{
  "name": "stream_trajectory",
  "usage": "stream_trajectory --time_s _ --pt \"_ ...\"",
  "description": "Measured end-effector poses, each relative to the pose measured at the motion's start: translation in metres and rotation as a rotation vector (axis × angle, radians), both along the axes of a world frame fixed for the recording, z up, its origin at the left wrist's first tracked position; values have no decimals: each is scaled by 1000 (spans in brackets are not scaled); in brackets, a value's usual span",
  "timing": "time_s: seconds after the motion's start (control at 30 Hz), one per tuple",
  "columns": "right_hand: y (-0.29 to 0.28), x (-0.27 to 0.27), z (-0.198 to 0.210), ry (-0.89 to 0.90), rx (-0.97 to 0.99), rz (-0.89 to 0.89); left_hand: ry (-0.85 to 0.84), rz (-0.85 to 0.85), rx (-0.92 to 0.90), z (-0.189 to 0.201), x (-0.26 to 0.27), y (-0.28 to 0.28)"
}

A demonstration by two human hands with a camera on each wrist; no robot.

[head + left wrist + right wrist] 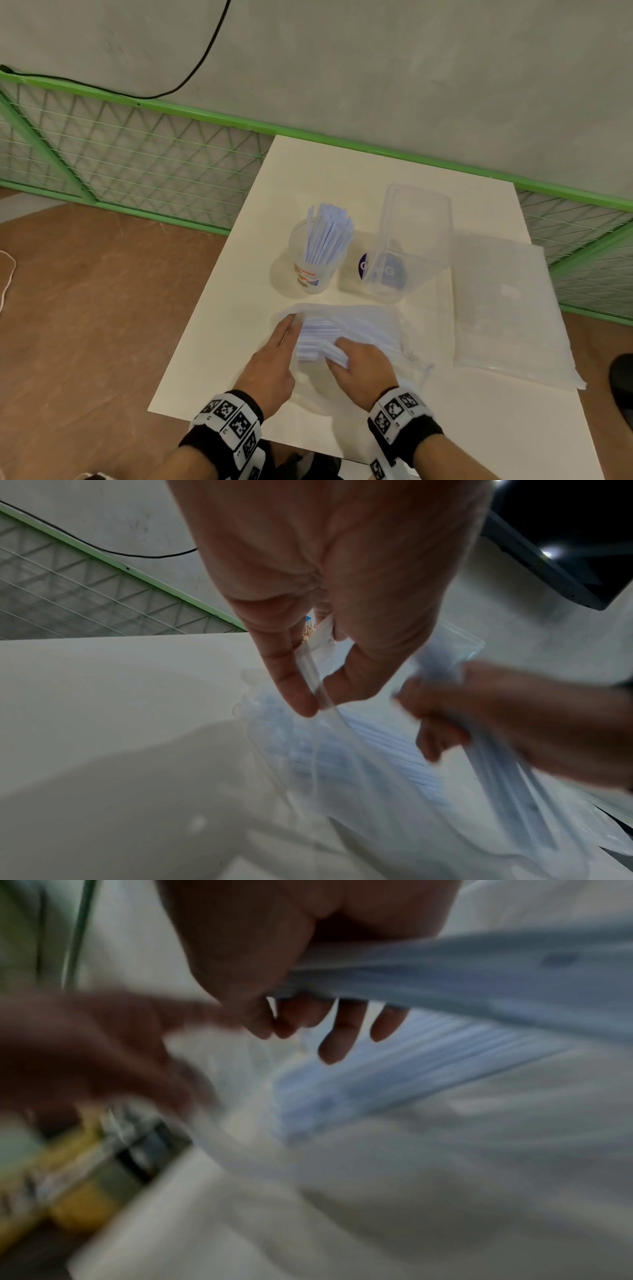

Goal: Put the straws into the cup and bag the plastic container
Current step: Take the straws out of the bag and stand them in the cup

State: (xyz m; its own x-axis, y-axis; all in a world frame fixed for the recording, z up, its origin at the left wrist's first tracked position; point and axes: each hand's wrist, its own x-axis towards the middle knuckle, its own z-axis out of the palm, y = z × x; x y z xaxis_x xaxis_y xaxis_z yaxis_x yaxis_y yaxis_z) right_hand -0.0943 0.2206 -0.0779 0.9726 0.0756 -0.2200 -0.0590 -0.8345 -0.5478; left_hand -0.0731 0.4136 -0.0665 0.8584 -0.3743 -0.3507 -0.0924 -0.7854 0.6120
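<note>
2 hands work at the near edge of your white worktop (239,260). Your left hand (274,363) pinches the rim of the clear plastic bag (318,680) between thumb and fingers (294,685), and your right hand (359,366) grips a bundle of pale blue straws (318,337), fingers curled round it. Farther off stands the clear plastic cup (311,274) holding more straws, with the clear plastic container (411,240) just to its right.

A white table (479,428) stands on brown floor (85,308) before a green mesh fence (137,157) and grey wall (376,61)
</note>
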Motion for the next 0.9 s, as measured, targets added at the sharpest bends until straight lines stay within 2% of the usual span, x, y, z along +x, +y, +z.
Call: stream_trajectory --time_s 0.07,0.13,0.27,0.37,0.43,0.57,0.73,0.9 --pt "4 -1 18 -88 298 -152 0 2 1 0 1 -1" --pt "8 -2 36 -101 444 -267 -6 2 -1 0 2 -1" --pt "6 -6 41 7 408 -164 -2 4 -11 -2 3 -1" --pt "0 -3 34 99 345 -199 -1 4 -18 -2 2 -1" --pt "-1 5 44 121 363 -252 4 11 -17 -2 2 -1" --pt "-13 38 102 -13 417 -244 11 19 -21 0 1 -1" --pt "-26 101 183 -264 484 -256 21 4 -16 -1 0 -1" --pt "-16 162 186 -362 371 -265 27 18 -10 2 1 -1"
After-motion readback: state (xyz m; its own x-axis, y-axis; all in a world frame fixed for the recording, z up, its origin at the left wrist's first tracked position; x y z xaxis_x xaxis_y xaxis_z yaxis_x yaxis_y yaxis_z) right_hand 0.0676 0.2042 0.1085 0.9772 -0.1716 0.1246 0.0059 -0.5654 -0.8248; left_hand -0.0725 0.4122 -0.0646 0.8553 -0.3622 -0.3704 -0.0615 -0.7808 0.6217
